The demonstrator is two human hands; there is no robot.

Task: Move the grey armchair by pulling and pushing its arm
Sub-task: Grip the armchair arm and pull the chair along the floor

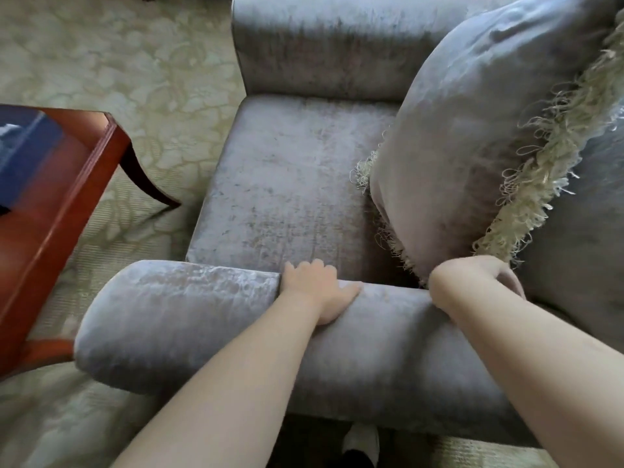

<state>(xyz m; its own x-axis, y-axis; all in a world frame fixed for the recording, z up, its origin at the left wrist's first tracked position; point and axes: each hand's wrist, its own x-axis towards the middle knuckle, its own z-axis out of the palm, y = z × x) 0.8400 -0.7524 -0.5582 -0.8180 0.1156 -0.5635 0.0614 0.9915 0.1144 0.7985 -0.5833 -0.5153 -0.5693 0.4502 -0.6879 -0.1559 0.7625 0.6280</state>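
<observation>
At six o'clock, on the near arm [202, 319] of the grey armchair [297, 184], found left hand [314, 288] clamped, fingers curled over inner edge. Noted right hand [483, 278] at four o'clock on same arm's rear end, fingers hidden: cannot tell grip. Recorded fringed cushion [472, 130] at two o'clock on seat, wooden table [50, 231] at nine o'clock, patterned carpet [101, 62] beneath.
</observation>
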